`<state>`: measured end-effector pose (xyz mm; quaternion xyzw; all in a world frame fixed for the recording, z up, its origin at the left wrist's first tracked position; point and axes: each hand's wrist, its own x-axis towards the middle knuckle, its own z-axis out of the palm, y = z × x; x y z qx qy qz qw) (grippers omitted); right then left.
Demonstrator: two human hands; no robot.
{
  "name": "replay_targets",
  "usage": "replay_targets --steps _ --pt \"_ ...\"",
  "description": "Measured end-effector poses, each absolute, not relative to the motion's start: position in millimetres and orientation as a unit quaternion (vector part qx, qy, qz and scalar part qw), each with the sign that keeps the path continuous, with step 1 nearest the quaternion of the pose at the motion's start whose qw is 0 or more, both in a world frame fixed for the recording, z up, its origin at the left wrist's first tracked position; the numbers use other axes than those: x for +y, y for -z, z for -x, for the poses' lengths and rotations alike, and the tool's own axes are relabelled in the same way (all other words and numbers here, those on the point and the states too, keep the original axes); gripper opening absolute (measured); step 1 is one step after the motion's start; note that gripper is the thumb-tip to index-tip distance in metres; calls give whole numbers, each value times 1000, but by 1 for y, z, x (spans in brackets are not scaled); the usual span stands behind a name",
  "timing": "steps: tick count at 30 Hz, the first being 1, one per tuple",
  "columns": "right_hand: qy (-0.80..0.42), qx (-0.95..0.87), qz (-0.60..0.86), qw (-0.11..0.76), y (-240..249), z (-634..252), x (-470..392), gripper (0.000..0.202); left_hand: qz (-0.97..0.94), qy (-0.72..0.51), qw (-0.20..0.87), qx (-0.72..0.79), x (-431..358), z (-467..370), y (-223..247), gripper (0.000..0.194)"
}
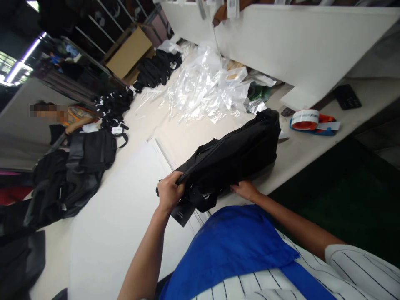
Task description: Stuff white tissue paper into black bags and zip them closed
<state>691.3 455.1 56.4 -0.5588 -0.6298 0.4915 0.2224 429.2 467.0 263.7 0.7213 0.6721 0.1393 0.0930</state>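
Head view: black bag (237, 152) at the near edge of the pale tabletop (146, 118), directly in front of the wearer's blue apron (231, 246); it runs slantwise, one end by the left hand (170, 191), the other toward the tape roll (305, 119). Left grip closed on the bag's end, fingers folded over the dark fabric beside the zip line. Right hand (245, 191) at the bag's lower side, fingertips against or just under it; how far that grip is closed, cannot tell, the bag covers part of it. Short black strap loop hangs between the hands; dark tag (183, 214) with small pale print, unreadable, hangs below the left hand over a large white sheet (125, 212). Beyond the bag, a loose heap of clear plastic wrap (203, 89), glossy and crumpled, spreads toward a white panel (281, 46). Tape roll sits with red and blue parts near the bag's far end; black phone (346, 96) farther right. Other side: several black bags (90, 152) overlapping, a bunch of small black items (114, 106) with white bits, an open cardboard box (129, 54) behind. Another person's arm (79, 124) reaches in beside those bags.
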Motion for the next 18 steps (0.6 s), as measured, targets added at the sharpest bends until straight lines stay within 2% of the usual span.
replay_targets --steps 2,7,12,18 --pt "-528 -619 536 225 -59 -678 445 27 -695 -177 66 694 477 -435 -263 35" --pt "-571 -631 446 278 -76 -638 427 19 -636 -213 109 733 504 -441 -273 43" --pt "-599 -619 451 232 -91 -608 426 24 -594 -237 146 754 510 -441 -273 44" --pt "-610 -598 482 195 -92 -597 422 27 -593 -237 117 761 510 -440 -267 42"
